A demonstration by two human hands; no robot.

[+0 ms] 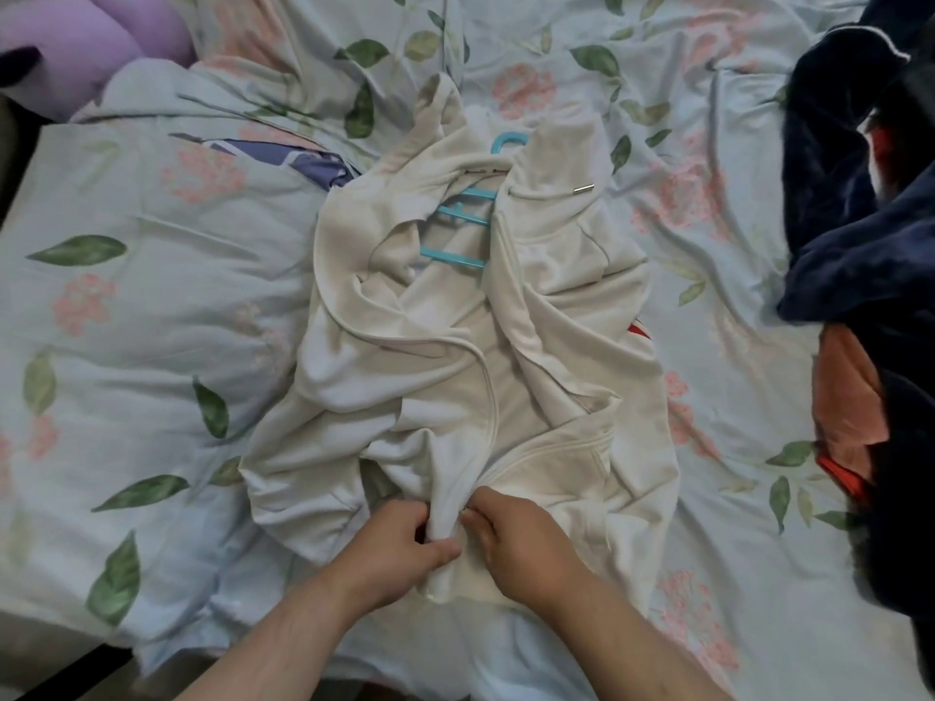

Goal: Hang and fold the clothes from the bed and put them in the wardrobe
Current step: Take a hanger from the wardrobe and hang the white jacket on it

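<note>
A hoodie (470, 346) lay spread in the middle of the bed (152, 321), with a hanger (463, 220) inside its far, open neck. At its near hem the left hand (405, 541) and right hand (516, 538) met side by side. A pile of clothes (860, 245) sat at the right edge, a plush toy (86, 37) at the far left.

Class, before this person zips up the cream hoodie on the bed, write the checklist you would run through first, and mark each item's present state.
1. Turquoise hanger inside the cream hoodie: ok.
2. Hanger hook clear of the collar: ok.
3. Left hand has a grip on the front edge: ok.
4. Right hand has a grip on the other edge: ok.
5. Zipper ends engaged: cannot tell, hidden by fingers.
6. Hoodie lying flat: not ok, bunched and creased.
</note>
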